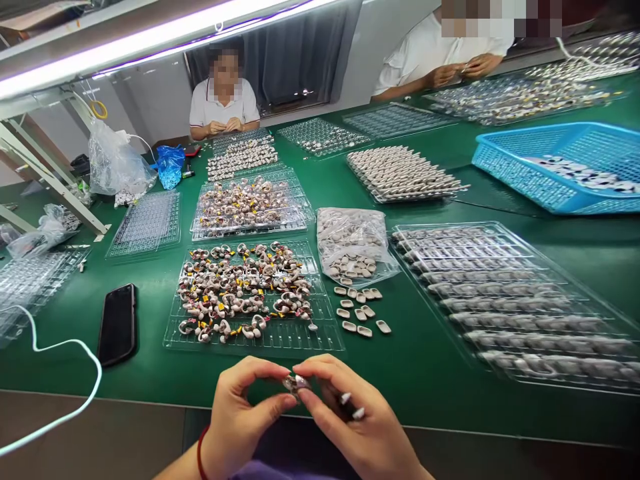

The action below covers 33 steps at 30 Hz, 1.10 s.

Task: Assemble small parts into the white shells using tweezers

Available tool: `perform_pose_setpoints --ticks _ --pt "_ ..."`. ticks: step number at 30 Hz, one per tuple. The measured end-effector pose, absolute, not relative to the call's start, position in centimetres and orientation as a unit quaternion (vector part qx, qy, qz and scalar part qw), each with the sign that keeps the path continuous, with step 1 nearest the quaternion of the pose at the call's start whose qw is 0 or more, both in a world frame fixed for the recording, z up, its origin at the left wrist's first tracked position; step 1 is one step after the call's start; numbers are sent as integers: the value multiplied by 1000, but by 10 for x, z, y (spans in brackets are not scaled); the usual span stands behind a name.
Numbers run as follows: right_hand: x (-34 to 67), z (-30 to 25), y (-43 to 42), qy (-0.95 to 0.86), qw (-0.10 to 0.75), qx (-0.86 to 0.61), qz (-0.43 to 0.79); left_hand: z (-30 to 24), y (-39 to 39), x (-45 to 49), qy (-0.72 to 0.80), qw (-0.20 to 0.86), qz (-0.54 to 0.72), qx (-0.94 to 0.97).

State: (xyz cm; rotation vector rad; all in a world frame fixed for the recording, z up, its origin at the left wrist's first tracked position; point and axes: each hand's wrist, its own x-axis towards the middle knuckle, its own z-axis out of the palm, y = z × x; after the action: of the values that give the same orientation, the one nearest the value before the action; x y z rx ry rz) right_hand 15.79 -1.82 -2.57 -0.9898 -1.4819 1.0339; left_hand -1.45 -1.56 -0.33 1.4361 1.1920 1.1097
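Observation:
My left hand [240,417] and my right hand [345,417] meet at the near edge of the green table [430,360]. Both pinch one small beige part with wires [295,384] between thumb and fingers. Just beyond them lies a clear tray [300,337] heaped with several small wired parts [240,287]. A few loose beige shells [361,312] lie on the table to its right, below a clear bag of shells [353,243].
A black phone [118,323] and a white cable [60,347] lie at left. A long clear tray of finished pieces [515,300] sits right, a blue basket [565,167] behind it. More trays fill the far table, where two people in white work.

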Motion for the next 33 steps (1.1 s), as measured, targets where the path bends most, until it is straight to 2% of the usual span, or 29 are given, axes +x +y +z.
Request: perform_pose_setpoints --ticks 9,17,26,33 --pt "158 -31 -21 -529 512 -404 543 -2 -16 -12 474 489 479 554" --pt "146 -34 -24 -519 560 -398 509 -10 -17 -8 462 563 484 486" --pt "146 -30 -28 -616 584 -388 359 -3 -22 -8 450 435 500 599" --pt "150 -24 -29 -627 589 -363 357 -2 -26 -10 414 341 504 677"
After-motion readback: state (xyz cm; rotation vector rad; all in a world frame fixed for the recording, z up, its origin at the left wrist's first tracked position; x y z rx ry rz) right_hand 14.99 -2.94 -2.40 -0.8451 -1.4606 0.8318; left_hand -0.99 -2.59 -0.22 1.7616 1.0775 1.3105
